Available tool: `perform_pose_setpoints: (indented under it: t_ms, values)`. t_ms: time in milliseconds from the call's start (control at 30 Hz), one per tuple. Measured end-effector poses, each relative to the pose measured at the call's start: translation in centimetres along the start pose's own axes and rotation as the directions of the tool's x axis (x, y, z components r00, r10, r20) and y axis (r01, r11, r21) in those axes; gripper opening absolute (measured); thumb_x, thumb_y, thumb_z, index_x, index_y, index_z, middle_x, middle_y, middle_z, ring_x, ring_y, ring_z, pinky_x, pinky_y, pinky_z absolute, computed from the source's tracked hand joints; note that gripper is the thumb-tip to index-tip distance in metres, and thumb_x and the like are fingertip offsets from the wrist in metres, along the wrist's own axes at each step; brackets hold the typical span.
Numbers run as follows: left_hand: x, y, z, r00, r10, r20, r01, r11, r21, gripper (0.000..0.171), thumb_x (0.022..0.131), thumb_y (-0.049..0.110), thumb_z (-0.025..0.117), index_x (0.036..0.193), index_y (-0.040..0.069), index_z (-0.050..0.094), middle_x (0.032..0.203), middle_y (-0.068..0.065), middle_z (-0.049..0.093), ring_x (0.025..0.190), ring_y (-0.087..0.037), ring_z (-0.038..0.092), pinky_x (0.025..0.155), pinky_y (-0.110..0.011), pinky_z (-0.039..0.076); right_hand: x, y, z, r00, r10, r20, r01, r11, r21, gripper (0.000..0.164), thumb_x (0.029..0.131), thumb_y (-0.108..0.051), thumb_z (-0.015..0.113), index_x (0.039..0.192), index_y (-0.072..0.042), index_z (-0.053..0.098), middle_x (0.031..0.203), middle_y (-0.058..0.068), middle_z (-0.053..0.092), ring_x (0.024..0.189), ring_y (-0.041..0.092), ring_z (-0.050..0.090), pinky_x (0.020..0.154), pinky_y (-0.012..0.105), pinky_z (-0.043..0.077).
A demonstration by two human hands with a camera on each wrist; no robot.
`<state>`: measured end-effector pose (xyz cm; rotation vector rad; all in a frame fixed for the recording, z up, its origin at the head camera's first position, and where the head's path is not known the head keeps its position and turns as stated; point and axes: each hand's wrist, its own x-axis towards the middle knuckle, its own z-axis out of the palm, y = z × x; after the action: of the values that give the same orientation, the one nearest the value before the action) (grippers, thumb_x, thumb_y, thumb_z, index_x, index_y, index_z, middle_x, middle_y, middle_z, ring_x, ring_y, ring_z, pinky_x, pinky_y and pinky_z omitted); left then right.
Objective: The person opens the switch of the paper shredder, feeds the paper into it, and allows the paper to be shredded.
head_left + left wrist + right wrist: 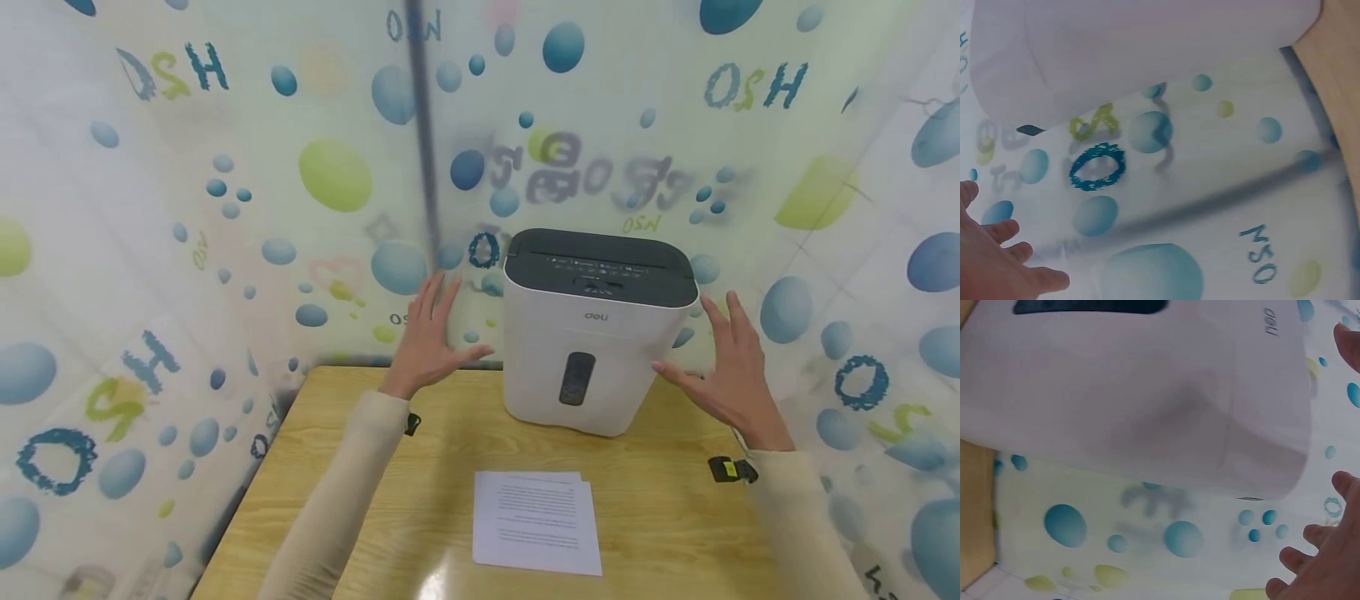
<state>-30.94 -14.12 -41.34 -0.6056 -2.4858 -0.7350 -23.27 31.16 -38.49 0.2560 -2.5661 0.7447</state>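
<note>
A white paper shredder (547, 350) with a dark grey top (600, 262) and a small dark window stands upright at the back of the wooden table. To its left my left hand (429, 342) is held up with fingers spread, apart from the side wall; the left wrist view also shows this hand (997, 265) below the shredder's white body (1135, 50). On the other side my right hand (723, 371) is raised, its fingers spread near the right edge. In the right wrist view that hand (1329, 562) has nothing in its fingers.
Printed paper sheets (534, 525) lie stacked on the table (405, 500) in front of the shredder. A curtain (337, 108) patterned with bubbles and "H2O" lettering hangs close behind the table and at both sides.
</note>
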Motion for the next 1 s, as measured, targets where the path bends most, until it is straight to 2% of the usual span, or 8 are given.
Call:
perform_pose_setpoints:
  t_ms: [133,267,367,500,667,833,900,1000]
  values:
    - [-2.0,-0.7,1.1,0.999,-0.048,0.018,0.048,0.998,-0.035,0.117,0.075,0.093,0.055,0.166,0.034,0.009,0.173,-0.012,0.010,0.161,-0.036,0.004,0.124,-0.068,0.012,-1.5,0.6,1.7,1.000,-0.007,-0.007,0.007,1.000,0.005,0.111,0.081,-0.050,0.081,0.166,-0.022,0.015,0.174,0.015,-0.002,0.155,0.054,0.006,0.114,0.082,0.007]
    - [-4.0,-1.3,2.1,0.995,-0.092,0.044,0.094,0.995,-0.040,0.118,0.075,0.084,0.067,0.166,0.034,0.009,0.173,-0.012,0.011,0.161,-0.036,0.003,0.123,-0.068,0.018,-2.8,1.1,3.3,1.000,0.005,0.006,-0.005,1.000,0.021,0.113,0.081,-0.049,0.082,0.166,-0.024,0.013,0.174,0.014,-0.003,0.155,0.054,0.006,0.114,0.082,0.006]
    - [-5.5,-1.6,2.8,0.990,-0.125,0.068,0.128,0.990,-0.052,0.118,0.076,0.075,0.074,0.165,0.036,0.008,0.174,-0.008,0.009,0.161,-0.033,0.001,0.121,-0.068,0.022,-3.6,1.2,4.6,0.999,0.029,0.029,-0.030,0.999,0.041,0.114,0.080,-0.049,0.083,0.166,-0.027,0.011,0.174,0.011,-0.005,0.155,0.054,0.005,0.115,0.081,0.007]
    - [-7.6,-1.7,3.9,0.983,-0.151,0.108,0.161,0.983,-0.084,0.118,0.076,0.071,0.077,0.164,0.040,0.006,0.174,-0.004,0.005,0.162,-0.031,0.000,0.120,-0.069,0.025,-4.9,1.2,6.3,0.997,0.057,0.052,-0.060,0.997,0.048,0.114,0.079,-0.048,0.084,0.166,-0.026,0.014,0.175,0.009,-0.004,0.155,0.053,0.008,0.112,0.082,0.012]
    - [-10.7,-1.4,5.7,0.973,-0.170,0.159,0.193,0.971,-0.140,0.118,0.076,0.069,0.079,0.165,0.038,0.008,0.174,-0.002,0.003,0.162,-0.032,-0.001,0.119,-0.069,0.028,-6.8,1.3,8.8,0.995,0.056,0.080,-0.060,0.997,0.042,0.115,0.077,-0.048,0.087,0.165,-0.022,0.019,0.174,0.013,0.001,0.153,0.055,0.013,0.110,0.082,0.018]
    - [-13.0,-1.1,7.9,0.962,-0.179,0.206,0.214,0.963,-0.162,0.120,0.074,0.069,0.081,0.166,0.030,0.014,0.174,-0.002,0.004,0.161,-0.033,0.001,0.116,-0.068,0.034,-8.5,1.4,11.4,0.996,0.019,0.092,-0.024,0.998,0.056,0.115,0.074,-0.047,0.089,0.164,-0.018,0.024,0.173,0.017,0.007,0.151,0.057,0.017,0.110,0.081,0.020]
    - [-13.8,-1.0,8.8,0.955,-0.187,0.231,0.227,0.961,-0.159,0.121,0.073,0.071,0.080,0.166,0.031,0.013,0.174,-0.003,0.005,0.162,-0.032,0.001,0.115,-0.066,0.036,-9.1,1.4,12.2,0.994,0.012,0.106,-0.021,0.996,0.083,0.114,0.074,-0.046,0.089,0.163,-0.017,0.025,0.173,0.018,0.007,0.152,0.056,0.016,0.110,0.081,0.020]
    - [-14.8,-1.0,9.9,0.940,-0.203,0.275,0.250,0.957,-0.145,0.124,0.070,0.077,0.078,0.165,0.039,0.007,0.174,-0.001,0.005,0.162,-0.029,0.001,0.114,-0.064,0.039,-10.0,1.1,13.4,0.989,0.011,0.144,-0.029,0.992,0.121,0.111,0.075,-0.046,0.089,0.163,-0.017,0.027,0.172,0.021,0.008,0.151,0.057,0.017,0.108,0.081,0.021]
